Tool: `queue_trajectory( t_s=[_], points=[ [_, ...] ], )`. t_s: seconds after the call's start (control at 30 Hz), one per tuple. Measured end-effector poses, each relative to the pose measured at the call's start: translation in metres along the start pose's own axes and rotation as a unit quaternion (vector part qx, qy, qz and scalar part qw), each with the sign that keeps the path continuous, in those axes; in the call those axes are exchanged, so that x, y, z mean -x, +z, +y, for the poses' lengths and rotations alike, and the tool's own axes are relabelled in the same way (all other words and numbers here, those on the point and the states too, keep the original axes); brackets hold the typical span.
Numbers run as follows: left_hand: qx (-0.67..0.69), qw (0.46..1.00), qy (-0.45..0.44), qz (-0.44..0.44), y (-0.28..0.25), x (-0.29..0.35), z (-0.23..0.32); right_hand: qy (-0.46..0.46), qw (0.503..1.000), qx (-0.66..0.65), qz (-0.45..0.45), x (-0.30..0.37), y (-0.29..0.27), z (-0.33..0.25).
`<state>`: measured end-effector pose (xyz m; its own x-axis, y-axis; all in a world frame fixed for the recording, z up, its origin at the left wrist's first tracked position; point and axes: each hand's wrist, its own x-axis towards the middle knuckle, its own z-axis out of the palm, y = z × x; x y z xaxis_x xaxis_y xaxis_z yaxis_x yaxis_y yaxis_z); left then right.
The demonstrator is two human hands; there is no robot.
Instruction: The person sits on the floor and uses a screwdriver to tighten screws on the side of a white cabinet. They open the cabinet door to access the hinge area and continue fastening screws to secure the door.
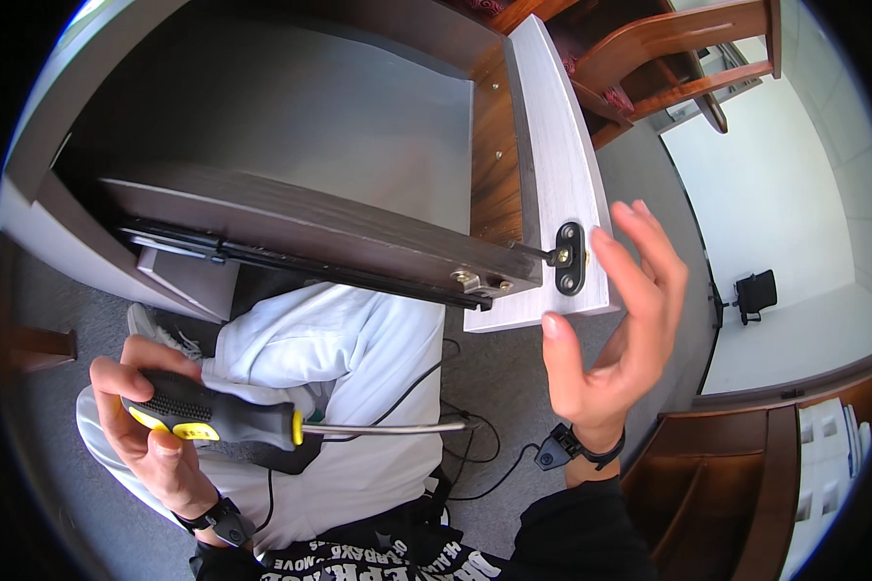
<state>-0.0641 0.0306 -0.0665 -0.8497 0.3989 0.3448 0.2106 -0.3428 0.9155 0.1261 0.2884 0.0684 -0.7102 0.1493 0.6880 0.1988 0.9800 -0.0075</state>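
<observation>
My left hand (pixel 155 426) is wrapped round the black and yellow handle of a screwdriver (pixel 233 412). Its metal shaft points right, below the drawer. Beside the end of the drawer's pale front panel (pixel 559 165), my right hand (pixel 625 329) has its fingers apart. The index fingertip and thumb are close to the panel's edge; whether they touch it I cannot tell. On that panel sits a black oval fitting (pixel 571 259) with screws in it, and a dark pin runs from it toward the drawer's side. The dark drawer (pixel 329 228) is pulled out, a black slide rail (pixel 310 269) along its side.
My legs in white trousers (pixel 349 339) are folded below the drawer. A black cable (pixel 484 450) lies on the grey carpet. A wooden chair (pixel 678 39) stands at the upper right, a brown wooden cabinet (pixel 712 484) at the lower right, and a black office chair (pixel 754 293) farther off.
</observation>
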Motion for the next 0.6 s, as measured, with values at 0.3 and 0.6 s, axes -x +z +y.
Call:
queue_trajectory(
  t_s=[0.3, 0.6],
  points=[
    [0.027, 0.999, 0.031, -0.005, 0.001, -0.006, 0.017, -0.020, 0.991, 0.122, -0.060, -0.025, -0.001, -0.009],
    [-0.005, 0.999, 0.045, 0.021, 0.009, -0.012, 0.025, -0.017, 0.993, 0.104, -0.057, -0.030, 0.003, -0.007]
  ],
)
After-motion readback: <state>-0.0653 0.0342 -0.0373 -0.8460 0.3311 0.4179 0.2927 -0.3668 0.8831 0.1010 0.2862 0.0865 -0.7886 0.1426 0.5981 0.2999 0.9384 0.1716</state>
